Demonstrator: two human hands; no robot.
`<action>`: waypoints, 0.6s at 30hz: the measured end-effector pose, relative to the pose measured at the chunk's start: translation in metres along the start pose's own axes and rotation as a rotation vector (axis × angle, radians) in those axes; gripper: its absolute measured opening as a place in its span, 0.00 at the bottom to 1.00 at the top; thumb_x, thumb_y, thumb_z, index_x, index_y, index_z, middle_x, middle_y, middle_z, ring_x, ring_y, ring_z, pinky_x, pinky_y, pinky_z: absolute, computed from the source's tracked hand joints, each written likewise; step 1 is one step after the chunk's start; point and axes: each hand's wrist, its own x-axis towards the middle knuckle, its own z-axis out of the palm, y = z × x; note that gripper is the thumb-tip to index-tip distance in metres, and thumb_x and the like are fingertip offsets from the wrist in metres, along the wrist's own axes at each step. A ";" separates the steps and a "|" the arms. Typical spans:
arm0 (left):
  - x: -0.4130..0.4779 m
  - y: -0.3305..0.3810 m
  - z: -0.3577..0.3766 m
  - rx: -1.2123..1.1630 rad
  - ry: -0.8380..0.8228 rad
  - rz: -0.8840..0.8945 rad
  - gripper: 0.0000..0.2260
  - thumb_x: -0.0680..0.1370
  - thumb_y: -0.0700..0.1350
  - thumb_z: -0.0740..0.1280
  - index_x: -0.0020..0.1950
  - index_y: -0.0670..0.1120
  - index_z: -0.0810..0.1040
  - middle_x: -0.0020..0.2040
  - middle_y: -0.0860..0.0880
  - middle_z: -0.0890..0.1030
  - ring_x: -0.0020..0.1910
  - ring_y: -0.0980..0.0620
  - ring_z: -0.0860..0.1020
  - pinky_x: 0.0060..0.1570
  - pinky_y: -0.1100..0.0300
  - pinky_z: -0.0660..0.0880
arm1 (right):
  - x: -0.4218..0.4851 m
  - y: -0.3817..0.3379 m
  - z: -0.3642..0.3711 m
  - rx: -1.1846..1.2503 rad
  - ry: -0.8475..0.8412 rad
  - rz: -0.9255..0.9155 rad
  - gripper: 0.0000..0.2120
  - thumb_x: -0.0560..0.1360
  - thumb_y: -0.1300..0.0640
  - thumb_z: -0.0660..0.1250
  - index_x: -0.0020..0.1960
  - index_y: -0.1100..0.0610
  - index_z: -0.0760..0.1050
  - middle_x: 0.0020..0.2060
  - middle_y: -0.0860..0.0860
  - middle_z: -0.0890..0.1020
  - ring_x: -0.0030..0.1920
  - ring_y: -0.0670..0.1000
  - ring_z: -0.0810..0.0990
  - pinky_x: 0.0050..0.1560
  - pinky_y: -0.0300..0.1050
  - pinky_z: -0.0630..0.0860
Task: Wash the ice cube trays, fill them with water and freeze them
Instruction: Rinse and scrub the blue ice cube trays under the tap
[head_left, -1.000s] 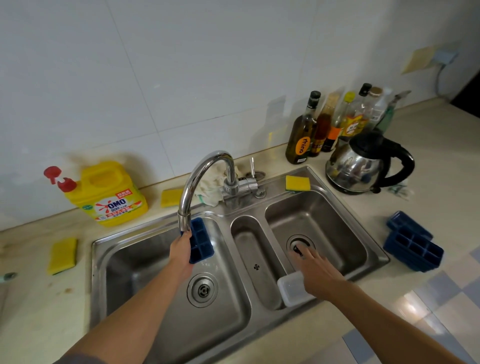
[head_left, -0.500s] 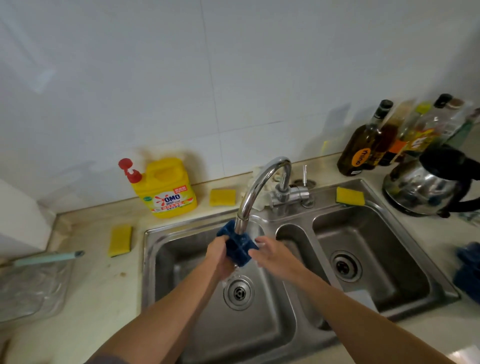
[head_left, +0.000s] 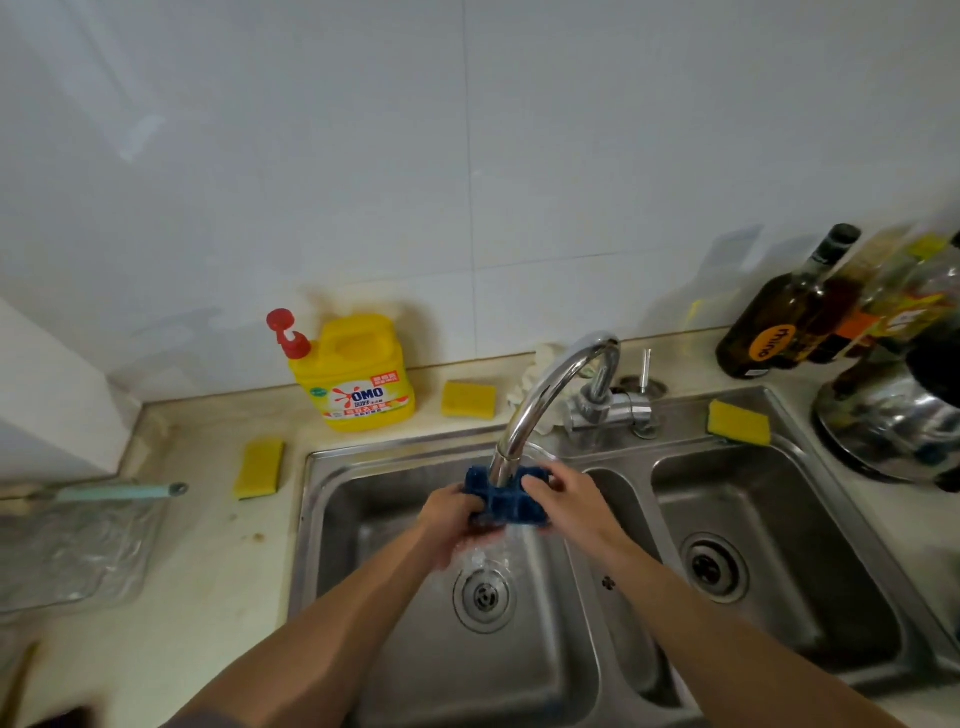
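Note:
A dark blue ice cube tray (head_left: 506, 503) is held right under the spout of the chrome faucet (head_left: 550, 405), over the left basin of the steel sink (head_left: 395, 467). My left hand (head_left: 449, 519) grips the tray's left end. My right hand (head_left: 563, 499) grips its right end, fingers curled over the top edge. Water runs off the tray and falls toward the left drain (head_left: 484, 595). The faucet spout hides part of the tray's middle.
A yellow OMO detergent jug (head_left: 358, 374) stands behind the sink. Yellow sponges lie at the left (head_left: 260, 467), behind the sink (head_left: 469, 399) and on the right basin's rim (head_left: 738, 422). Bottles (head_left: 789, 317) and a steel kettle (head_left: 898, 421) crowd the right.
My right hand left the white container at the right basin and came to the tray, which now lies flat between both hands under the spout with water flowing. The view shifted left and closer.

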 end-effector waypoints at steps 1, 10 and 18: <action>-0.001 -0.001 -0.002 0.035 -0.019 0.002 0.12 0.79 0.31 0.60 0.60 0.37 0.78 0.51 0.36 0.84 0.41 0.45 0.83 0.40 0.54 0.81 | 0.000 -0.002 0.000 0.016 -0.040 -0.011 0.12 0.80 0.58 0.68 0.63 0.54 0.76 0.55 0.55 0.81 0.52 0.54 0.84 0.44 0.50 0.86; -0.007 -0.003 -0.001 0.183 -0.055 0.071 0.10 0.80 0.38 0.61 0.59 0.42 0.76 0.39 0.43 0.83 0.36 0.47 0.83 0.40 0.56 0.81 | 0.014 0.003 0.011 -0.043 0.014 0.066 0.10 0.76 0.67 0.62 0.50 0.55 0.76 0.37 0.59 0.84 0.31 0.51 0.80 0.32 0.44 0.78; -0.012 0.002 -0.014 0.248 0.089 0.188 0.07 0.82 0.40 0.61 0.60 0.46 0.73 0.46 0.42 0.82 0.35 0.51 0.81 0.36 0.60 0.79 | 0.032 0.017 0.036 0.149 -0.020 0.285 0.07 0.77 0.68 0.63 0.51 0.62 0.78 0.33 0.59 0.82 0.29 0.55 0.79 0.31 0.48 0.76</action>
